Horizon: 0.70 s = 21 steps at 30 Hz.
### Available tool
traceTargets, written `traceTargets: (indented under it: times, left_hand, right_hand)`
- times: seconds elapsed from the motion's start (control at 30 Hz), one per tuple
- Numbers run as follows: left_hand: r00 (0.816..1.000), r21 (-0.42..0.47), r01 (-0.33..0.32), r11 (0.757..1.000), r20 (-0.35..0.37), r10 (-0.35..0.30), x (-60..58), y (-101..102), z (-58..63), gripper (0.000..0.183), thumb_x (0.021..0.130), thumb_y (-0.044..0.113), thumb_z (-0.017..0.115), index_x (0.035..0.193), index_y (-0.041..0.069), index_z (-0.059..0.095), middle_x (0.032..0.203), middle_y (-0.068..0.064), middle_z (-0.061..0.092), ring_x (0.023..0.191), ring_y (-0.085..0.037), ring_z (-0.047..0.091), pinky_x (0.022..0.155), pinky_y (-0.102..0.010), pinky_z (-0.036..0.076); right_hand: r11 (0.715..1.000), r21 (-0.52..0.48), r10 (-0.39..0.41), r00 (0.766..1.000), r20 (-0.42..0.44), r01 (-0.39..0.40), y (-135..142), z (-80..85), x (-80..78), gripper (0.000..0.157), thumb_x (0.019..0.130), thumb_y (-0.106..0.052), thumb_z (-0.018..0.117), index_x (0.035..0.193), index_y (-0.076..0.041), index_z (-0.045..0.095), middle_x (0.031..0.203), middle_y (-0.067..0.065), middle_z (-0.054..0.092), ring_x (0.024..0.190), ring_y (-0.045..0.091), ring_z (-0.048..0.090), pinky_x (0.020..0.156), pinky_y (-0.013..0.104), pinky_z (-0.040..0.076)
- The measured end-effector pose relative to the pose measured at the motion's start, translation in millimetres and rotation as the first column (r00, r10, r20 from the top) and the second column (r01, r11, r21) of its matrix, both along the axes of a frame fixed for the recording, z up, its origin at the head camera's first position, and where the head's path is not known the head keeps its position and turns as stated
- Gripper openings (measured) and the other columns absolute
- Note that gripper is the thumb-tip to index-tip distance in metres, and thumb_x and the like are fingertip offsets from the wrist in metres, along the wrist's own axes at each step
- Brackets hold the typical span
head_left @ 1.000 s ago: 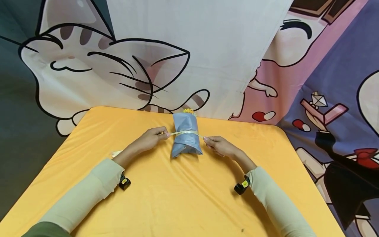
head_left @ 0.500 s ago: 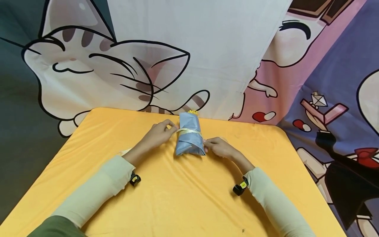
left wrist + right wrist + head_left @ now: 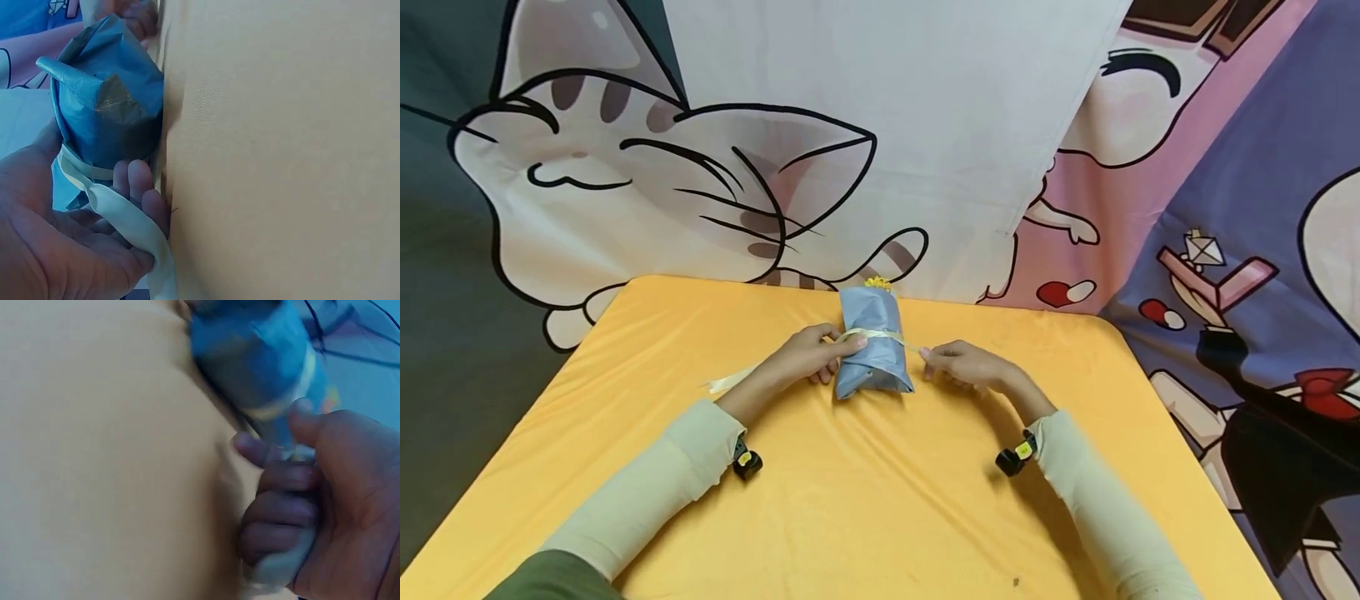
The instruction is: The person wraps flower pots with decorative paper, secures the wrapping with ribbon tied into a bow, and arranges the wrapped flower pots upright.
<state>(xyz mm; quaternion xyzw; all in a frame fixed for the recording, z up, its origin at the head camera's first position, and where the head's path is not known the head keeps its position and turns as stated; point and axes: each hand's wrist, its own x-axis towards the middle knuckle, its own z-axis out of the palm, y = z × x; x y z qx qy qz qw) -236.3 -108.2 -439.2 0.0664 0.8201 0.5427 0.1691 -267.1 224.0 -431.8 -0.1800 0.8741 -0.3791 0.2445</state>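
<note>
A small bouquet in blue wrapping paper (image 3: 871, 367) lies on the table, a yellow flower (image 3: 877, 283) showing at its far end. A pale yellow ribbon (image 3: 880, 334) goes around its middle. My left hand (image 3: 805, 354) is at the bouquet's left side, thumb laid over the wrap by the ribbon. In the left wrist view, the ribbon's loose length (image 3: 128, 215) runs through the curled fingers of that hand. On the other side, my right hand (image 3: 966, 365) pinches the ribbon's other end, apart from the paper. The right wrist view is blurred; ribbon shows below that fist (image 3: 281, 509).
A yellow cloth covers the table (image 3: 850, 500). The ribbon's left tail (image 3: 730, 381) lies beside the left forearm. Behind the table hangs a printed cloth backdrop (image 3: 962, 167) with a cartoon cat. Each wrist wears a small black camera (image 3: 747, 463).
My left thumb has moved from the ribbon's side onto the front of the wrap. The bouquet shifted right, then back left. My right hand has drawn slightly away from the paper, keeping its ribbon end.
</note>
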Motion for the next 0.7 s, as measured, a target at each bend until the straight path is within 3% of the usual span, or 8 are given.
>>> traceTargets:
  times: [0.07, 0.13, 0.2, 0.3, 0.43, 0.53, 0.7]
  left_hand:
    - [1.0, 0.004, 0.002, 1.0, 0.0, -0.002, 0.3, 0, -0.6, 0.058, 0.105, 0.061, 0.075, 0.121, 0.007, 0.064, 0.083, -0.009, 0.069, 0.068, -0.019, 0.064, 0.063, -0.031, 0.057]
    - [1.0, 0.005, 0.005, 1.0, 0.002, -0.006, 0.7, 0, -1.4, 0.059, 0.105, 0.062, 0.074, 0.121, 0.006, 0.063, 0.084, -0.009, 0.069, 0.068, -0.02, 0.064, 0.063, -0.031, 0.057]
    - [1.0, 0.001, -0.001, 1.0, -0.002, 0.001, 1.6, 0, -1.3, 0.06, 0.105, 0.062, 0.074, 0.12, 0.006, 0.062, 0.084, -0.009, 0.069, 0.068, -0.02, 0.064, 0.063, -0.031, 0.056]
    - [1.0, 0.0, -0.007, 1.0, -0.025, 0.007, 3.6, -1, -1.9, 0.059, 0.106, 0.062, 0.073, 0.117, 0.006, 0.061, 0.082, -0.008, 0.067, 0.068, -0.021, 0.063, 0.064, -0.031, 0.055]
    - [0.995, 0.036, -0.052, 0.998, -0.078, 0.055, 5.9, -3, -4.3, 0.056, 0.105, 0.063, 0.074, 0.101, 0.009, 0.06, 0.076, -0.007, 0.062, 0.067, -0.022, 0.06, 0.063, -0.03, 0.05]
    - [0.989, 0.148, -0.096, 0.984, -0.1, 0.112, 5.3, -1, -6.7, 0.051, 0.107, 0.055, 0.076, 0.092, 0.009, 0.059, 0.075, -0.007, 0.06, 0.068, -0.022, 0.056, 0.063, -0.03, 0.047]
    - [0.967, 0.396, -0.156, 0.905, -0.127, 0.222, 2.5, 4, -2.7, 0.03, 0.111, 0.033, 0.074, 0.102, 0.005, 0.067, 0.092, -0.008, 0.061, 0.084, -0.02, 0.054, 0.077, -0.032, 0.048]
  right_hand:
    - [0.999, -0.003, -0.041, 0.991, -0.125, 0.041, 0, 3.9, -3.5, 0.041, 0.122, -0.035, 0.051, 0.13, -0.001, 0.071, 0.097, 0.011, 0.061, 0.082, 0.023, 0.057, 0.072, 0.034, 0.049]
    - [0.996, -0.042, -0.083, 0.959, -0.272, 0.075, -9, 7.9, -3.9, 0.038, 0.12, -0.031, 0.056, 0.141, -0.001, 0.066, 0.128, 0.019, 0.063, 0.112, 0.033, 0.064, 0.096, 0.045, 0.056]
    - [0.993, -0.091, -0.102, 0.918, -0.383, 0.072, -25, 12.9, 0.3, 0.043, 0.117, -0.031, 0.061, 0.152, -0.006, 0.062, 0.155, 0.022, 0.055, 0.141, 0.042, 0.057, 0.118, 0.061, 0.051]
    - [0.993, -0.117, -0.055, 0.899, -0.434, 0.004, -52, 17.6, 11.3, 0.051, 0.115, -0.04, 0.065, 0.16, -0.019, 0.06, 0.178, 0.017, 0.038, 0.165, 0.044, 0.036, 0.13, 0.074, 0.037]
    - [0.995, -0.073, 0.027, 0.893, -0.449, -0.066, -73, 14.2, 19.6, 0.055, 0.114, -0.049, 0.065, 0.163, -0.027, 0.058, 0.188, 0.006, 0.024, 0.174, 0.042, 0.023, 0.131, 0.077, 0.035]
    - [0.997, -0.056, 0.03, 0.898, -0.439, -0.06, -77, 10.7, 21.3, 0.056, 0.113, -0.05, 0.066, 0.164, -0.027, 0.058, 0.189, 0.001, 0.023, 0.174, 0.041, 0.021, 0.132, 0.076, 0.033]
    - [0.997, -0.062, 0.021, 0.904, -0.426, -0.053, -78, 8.5, 23.0, 0.057, 0.112, -0.051, 0.067, 0.163, -0.028, 0.057, 0.189, 0.001, 0.024, 0.174, 0.042, 0.021, 0.133, 0.077, 0.031]
